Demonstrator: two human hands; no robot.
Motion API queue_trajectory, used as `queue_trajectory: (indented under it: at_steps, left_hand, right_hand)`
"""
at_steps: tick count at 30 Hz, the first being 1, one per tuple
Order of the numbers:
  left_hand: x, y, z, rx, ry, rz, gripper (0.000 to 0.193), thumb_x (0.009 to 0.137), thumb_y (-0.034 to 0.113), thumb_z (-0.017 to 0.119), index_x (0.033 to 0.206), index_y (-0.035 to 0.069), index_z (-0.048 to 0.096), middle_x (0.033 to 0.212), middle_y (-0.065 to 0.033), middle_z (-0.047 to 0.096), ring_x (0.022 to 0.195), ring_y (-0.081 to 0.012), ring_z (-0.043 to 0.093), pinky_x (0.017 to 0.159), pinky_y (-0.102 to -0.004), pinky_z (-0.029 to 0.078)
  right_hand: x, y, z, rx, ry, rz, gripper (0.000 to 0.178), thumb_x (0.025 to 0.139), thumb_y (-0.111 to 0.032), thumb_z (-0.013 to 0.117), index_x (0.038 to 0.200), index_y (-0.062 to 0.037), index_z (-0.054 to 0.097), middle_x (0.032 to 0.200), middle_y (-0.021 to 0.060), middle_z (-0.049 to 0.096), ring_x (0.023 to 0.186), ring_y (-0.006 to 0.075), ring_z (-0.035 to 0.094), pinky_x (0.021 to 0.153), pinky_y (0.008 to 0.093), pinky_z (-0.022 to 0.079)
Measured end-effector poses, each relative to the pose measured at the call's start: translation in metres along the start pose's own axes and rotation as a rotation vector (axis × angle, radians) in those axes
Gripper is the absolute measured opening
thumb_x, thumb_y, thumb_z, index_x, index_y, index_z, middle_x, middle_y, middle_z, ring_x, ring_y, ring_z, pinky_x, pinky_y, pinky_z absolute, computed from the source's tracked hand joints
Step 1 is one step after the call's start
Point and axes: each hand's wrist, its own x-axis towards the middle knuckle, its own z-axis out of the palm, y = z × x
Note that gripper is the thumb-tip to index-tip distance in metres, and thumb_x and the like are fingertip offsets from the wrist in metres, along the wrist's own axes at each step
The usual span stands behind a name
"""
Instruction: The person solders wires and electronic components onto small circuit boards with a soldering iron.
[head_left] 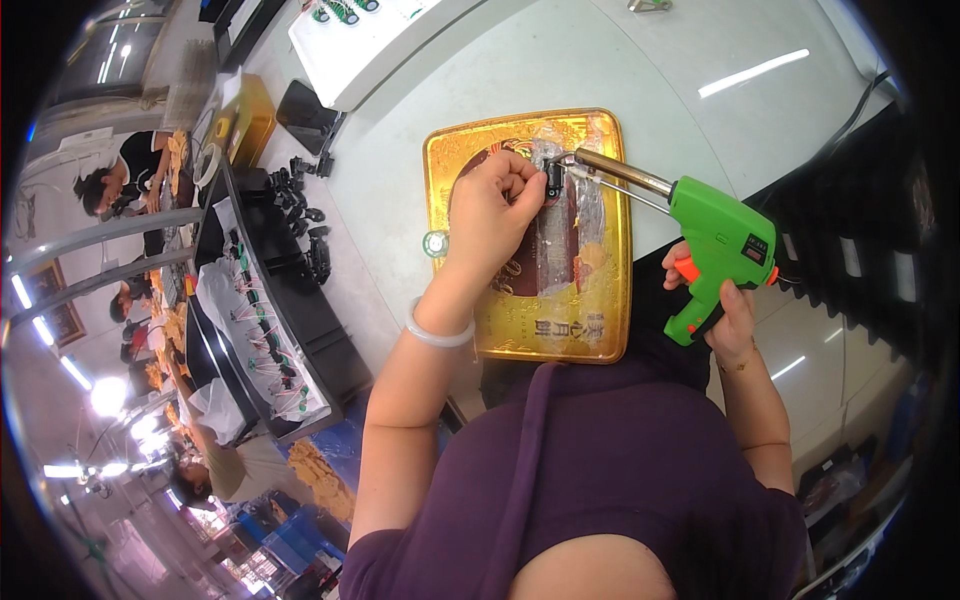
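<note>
My right hand [735, 318] is closed around the handle of a green soldering gun [722, 235] with orange buttons. The gun's metal tip reaches left to a small black part [554, 182]. My left hand [492, 208] pinches at that part from the other side, its fingers closed. Both meet above a gold embossed tin lid [600, 335] with a dark centre and a strip of clear tape. Whether wires or solder lie between the fingers is too small to tell. Touching the lid's left edge is a small round green-and-white piece [435, 243].
Black small parts [313, 250] lie in a heap at the left. Beside them a black tray [325, 345] stands near a white sheet with several green wired pieces [262, 345]. A white tray [370, 55] sits at the back. Other people [130, 175] work at the far left.
</note>
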Motion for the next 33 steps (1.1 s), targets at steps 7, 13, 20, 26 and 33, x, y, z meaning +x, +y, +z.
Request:
queue_trajectory:
  at_steps: [7,13,20,26,33]
  left_hand:
    - [0.0002,0.0022,-0.0012,0.021,-0.008,-0.021,0.011,0.076,0.007,0.062,0.069,0.002,0.055,0.047,0.0013,0.046,0.042,-0.0053,0.037,0.043,-0.0220,0.029]
    - [0.0002,0.0024,-0.0015,0.004,0.002,-0.024,0.011,0.076,0.008,0.061,0.069,0.002,0.055,0.047,0.0015,0.047,0.042,-0.0052,0.038,0.043,-0.0217,0.029]
    - [0.0003,0.0009,-0.0017,0.002,0.001,-0.025,0.011,0.076,0.008,0.062,0.070,0.002,0.056,0.047,0.0011,0.048,0.042,-0.0053,0.038,0.042,-0.0218,0.030]
    - [0.0004,0.0014,-0.0008,0.010,0.011,-0.001,0.011,0.076,0.008,0.062,0.070,0.002,0.056,0.047,0.0006,0.048,0.042,-0.0055,0.039,0.042,-0.0219,0.030]
    - [0.0008,0.0011,-0.0009,0.012,0.008,-0.007,0.011,0.076,0.007,0.062,0.070,0.002,0.055,0.048,0.0007,0.048,0.042,-0.0053,0.039,0.042,-0.0217,0.030]
  right_hand:
    - [-0.0016,0.0018,0.0015,0.012,0.020,0.010,0.054,0.085,-0.041,0.046,0.110,0.0066,0.050,0.101,0.0175,0.055,0.086,0.0191,0.056,0.076,0.0313,0.046]
    - [0.0001,0.0036,0.0005,0.065,0.010,-0.049,0.055,0.086,-0.041,0.044,0.112,0.0066,0.047,0.101,0.0196,0.054,0.085,0.0199,0.056,0.075,0.0311,0.047]
    - [0.0044,0.0027,-0.0044,0.090,0.010,-0.092,0.054,0.087,-0.041,0.041,0.112,0.0062,0.045,0.100,0.0214,0.052,0.083,0.0197,0.054,0.073,0.0312,0.047]
    - [0.0049,0.0023,-0.0052,0.102,0.018,-0.096,0.053,0.087,-0.040,0.040,0.112,0.0058,0.045,0.101,0.0219,0.052,0.082,0.0199,0.053,0.072,0.0313,0.047]
    - [0.0058,0.0007,-0.0039,0.111,0.027,-0.089,0.054,0.087,-0.042,0.040,0.111,0.0061,0.046,0.101,0.0214,0.052,0.083,0.0195,0.052,0.072,0.0311,0.047]
